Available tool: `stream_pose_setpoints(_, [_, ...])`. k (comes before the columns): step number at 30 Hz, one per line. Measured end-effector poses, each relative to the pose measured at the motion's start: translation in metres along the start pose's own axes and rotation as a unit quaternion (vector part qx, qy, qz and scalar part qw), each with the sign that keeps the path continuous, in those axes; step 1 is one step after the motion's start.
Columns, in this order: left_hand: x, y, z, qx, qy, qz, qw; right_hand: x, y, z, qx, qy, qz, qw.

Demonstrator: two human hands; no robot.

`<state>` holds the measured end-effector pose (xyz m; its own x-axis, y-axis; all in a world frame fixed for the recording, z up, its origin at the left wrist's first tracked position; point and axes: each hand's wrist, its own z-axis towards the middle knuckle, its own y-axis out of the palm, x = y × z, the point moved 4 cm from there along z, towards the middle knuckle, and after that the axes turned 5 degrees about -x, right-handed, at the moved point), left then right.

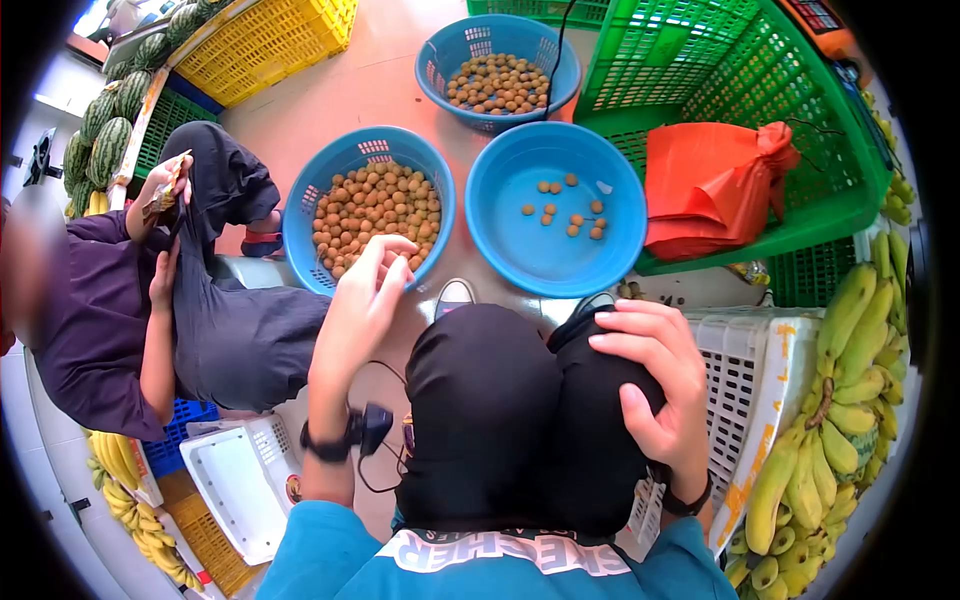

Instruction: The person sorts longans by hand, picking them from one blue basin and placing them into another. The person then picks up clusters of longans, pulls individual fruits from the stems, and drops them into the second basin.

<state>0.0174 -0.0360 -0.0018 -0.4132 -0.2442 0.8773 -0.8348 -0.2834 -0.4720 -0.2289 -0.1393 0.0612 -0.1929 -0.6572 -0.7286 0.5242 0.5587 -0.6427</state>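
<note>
My left hand (pixel 368 295) is over the near edge of a blue basket (pixel 294 225) full of brown longans (pixel 375 205). Its fingers are loosely bent and apart, with no fruit visible between them. On my right knee lies my right hand (pixel 655 375), fingers spread over the black trousers (pixel 485 415) and holding nothing. Ahead of my knees stands a blue basin (pixel 520 255) with several loose longans (pixel 575 220) and a small whitish piece on its bottom. Behind these, another blue basket (pixel 432 75) contains more longans (pixel 500 85).
At left sits another person (pixel 95 300) in dark clothes, holding a small wrapper (pixel 165 190). A large green crate (pixel 830 190) at right holds a red plastic bag (pixel 710 185). Bananas (pixel 850 400) border the right side; watermelons (pixel 110 145) lie at upper left. A cable (pixel 375 485) hangs near my left wrist.
</note>
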Motion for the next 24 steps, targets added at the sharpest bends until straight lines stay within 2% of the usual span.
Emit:
stream_pose_setpoints(1, [-0.039,0.0,0.008,-0.001,-0.114,0.046,0.992,-0.003,-0.001,-0.001,-0.013,-0.01,0.014,1.0])
stream_pose_setpoints(2, [-0.096,0.002,0.015,-0.022,-0.075,0.233,0.969,-0.006,-0.002,-0.002,-0.027,-0.02,0.026,0.999])
stream_pose_setpoints(3, [-0.153,0.02,0.039,-0.021,-0.091,0.272,0.958,0.011,-0.002,0.008,-0.033,-0.016,0.02,0.999])
stream_pose_setpoints(4, [-0.177,0.024,0.052,-0.008,-0.096,0.263,0.96,0.015,-0.001,0.01,-0.042,-0.015,0.054,0.998])
stream_pose_setpoints(5, [-0.188,0.026,0.064,-0.029,-0.159,0.249,0.955,0.02,0.0,0.012,-0.052,-0.011,0.087,0.995])
stream_pose_setpoints(7, [-0.22,0.031,0.086,-0.003,-0.186,0.269,0.945,0.033,0.002,0.015,-0.064,0.001,0.114,0.991])
stream_pose_setpoints(9, [-0.261,0.043,0.1,-0.032,-0.281,0.274,0.919,0.047,0.005,0.019,-0.079,0.046,0.212,0.973])
stream_pose_setpoints(10, [-0.274,0.05,0.107,-0.062,-0.309,0.263,0.912,0.055,0.008,0.021,-0.093,0.057,0.25,0.962])
stream_pose_setpoints(11, [-0.284,0.06,0.109,-0.053,-0.321,0.289,0.9,0.063,0.01,0.022,-0.095,0.06,0.251,0.961])
stream_pose_setpoints(13, [-0.273,0.067,0.112,-0.061,-0.353,0.305,0.882,0.084,0.022,0.021,-0.129,0.139,0.378,0.906])
stream_pose_setpoints(14, [-0.273,0.067,0.114,-0.063,-0.358,0.303,0.881,0.095,0.028,0.022,-0.155,0.138,0.429,0.879])
stream_pose_setpoints(15, [-0.274,0.066,0.115,-0.068,-0.357,0.292,0.885,0.105,0.035,0.026,-0.159,0.141,0.432,0.876])
stream_pose_setpoints(18, [-0.282,0.066,0.113,-0.076,-0.344,0.259,0.899,0.137,0.067,0.026,-0.235,0.226,0.498,0.804])
stream_pose_setpoints(19, [-0.286,0.066,0.112,-0.072,-0.322,0.237,0.914,0.145,0.075,0.028,-0.239,0.229,0.501,0.8])
stream_pose_setpoints(21, [-0.293,0.066,0.109,-0.04,-0.208,0.223,0.952,0.155,0.091,0.034,-0.273,0.246,0.45,0.814])
stream_pose_setpoints(23, [-0.289,0.068,0.105,-0.026,-0.216,0.187,0.958,0.16,0.1,0.046,-0.295,0.239,0.421,0.824])
stream_pose_setpoints(24, [-0.287,0.067,0.103,-0.027,-0.218,0.189,0.957,0.163,0.107,0.049,-0.338,0.221,0.361,0.841])
